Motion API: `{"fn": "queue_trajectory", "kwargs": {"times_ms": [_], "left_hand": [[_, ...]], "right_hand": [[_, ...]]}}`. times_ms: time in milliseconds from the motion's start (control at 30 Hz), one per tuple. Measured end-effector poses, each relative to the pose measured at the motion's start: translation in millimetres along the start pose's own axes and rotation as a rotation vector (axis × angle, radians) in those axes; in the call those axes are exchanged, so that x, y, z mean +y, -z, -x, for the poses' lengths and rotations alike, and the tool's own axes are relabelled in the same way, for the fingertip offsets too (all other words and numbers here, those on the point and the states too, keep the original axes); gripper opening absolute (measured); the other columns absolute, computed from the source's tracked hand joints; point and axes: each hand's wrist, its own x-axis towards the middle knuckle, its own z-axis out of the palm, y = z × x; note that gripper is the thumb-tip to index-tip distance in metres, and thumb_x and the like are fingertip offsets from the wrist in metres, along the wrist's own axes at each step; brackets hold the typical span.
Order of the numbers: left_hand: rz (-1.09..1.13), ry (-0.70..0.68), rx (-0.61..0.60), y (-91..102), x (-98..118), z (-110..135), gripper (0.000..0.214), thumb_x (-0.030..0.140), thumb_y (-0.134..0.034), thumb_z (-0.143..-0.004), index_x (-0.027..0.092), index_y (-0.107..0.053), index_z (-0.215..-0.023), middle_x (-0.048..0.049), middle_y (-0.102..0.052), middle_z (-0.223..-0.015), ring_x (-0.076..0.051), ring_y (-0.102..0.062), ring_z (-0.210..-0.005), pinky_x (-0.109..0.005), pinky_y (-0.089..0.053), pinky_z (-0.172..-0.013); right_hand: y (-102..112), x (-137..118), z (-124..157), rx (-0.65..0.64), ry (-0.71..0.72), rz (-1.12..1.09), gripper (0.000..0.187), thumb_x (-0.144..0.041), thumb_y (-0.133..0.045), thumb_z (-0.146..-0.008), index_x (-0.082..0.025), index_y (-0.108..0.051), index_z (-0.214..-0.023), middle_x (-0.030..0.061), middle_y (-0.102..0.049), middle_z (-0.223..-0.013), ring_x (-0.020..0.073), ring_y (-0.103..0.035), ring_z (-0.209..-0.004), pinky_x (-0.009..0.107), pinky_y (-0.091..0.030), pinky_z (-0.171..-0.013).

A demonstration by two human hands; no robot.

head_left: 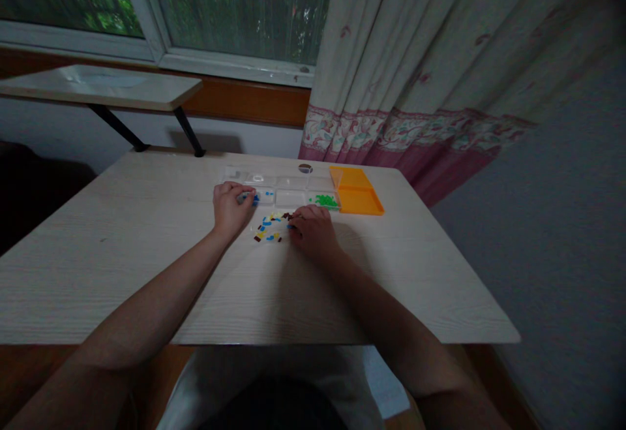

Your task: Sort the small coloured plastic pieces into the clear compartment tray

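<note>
A small heap of tiny coloured pieces (270,228), blue, yellow and dark brown, lies on the pale wooden table (147,241). My left hand (231,207) is curled at the edge of a clear compartment tray (288,190), its fingertips pinched on a small blue piece over a cell that holds blue pieces. My right hand (312,231) rests at the right side of the heap, fingers bent and pinched on something too small to name. Green pieces (325,201) fill a cell on the tray's right.
An orange lid (355,199) lies open at the tray's right end. Behind the table are a second small table (102,87), a window and a patterned curtain (415,91). The table's right edge drops to a grey floor.
</note>
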Motion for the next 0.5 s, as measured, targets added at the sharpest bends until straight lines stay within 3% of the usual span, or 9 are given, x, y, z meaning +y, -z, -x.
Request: {"fn": "queue_trajectory", "kwargs": {"times_ms": [267, 500], "left_hand": [[0.0, 0.001, 0.008, 0.7, 1.3, 0.9, 0.01, 0.028, -0.065, -0.087, 0.021, -0.072, -0.09, -0.0063, -0.06, -0.093, -0.025, -0.049, -0.102, -0.047, -0.034, -0.097], [0.019, -0.077, -0.007, 2.9, 11.2, 2.5, 0.015, 0.032, -0.062, -0.088, 0.026, -0.074, -0.092, -0.0064, -0.061, -0.095, -0.026, -0.051, -0.105, -0.045, -0.037, -0.1]], "right_hand": [[-8.5, 5.6, -3.9, 0.031, -0.067, -0.212, 0.016, -0.023, -0.061, -0.088, -0.022, -0.076, -0.095, 0.0054, -0.071, -0.103, 0.0208, -0.057, -0.101, 0.035, -0.039, -0.09], [-9.1, 10.8, -10.0, 0.17, -0.106, -0.522, 0.019, -0.03, -0.06, -0.09, -0.023, -0.077, -0.089, 0.0059, -0.074, -0.095, 0.0187, -0.063, -0.095, 0.035, -0.044, -0.092]]}}
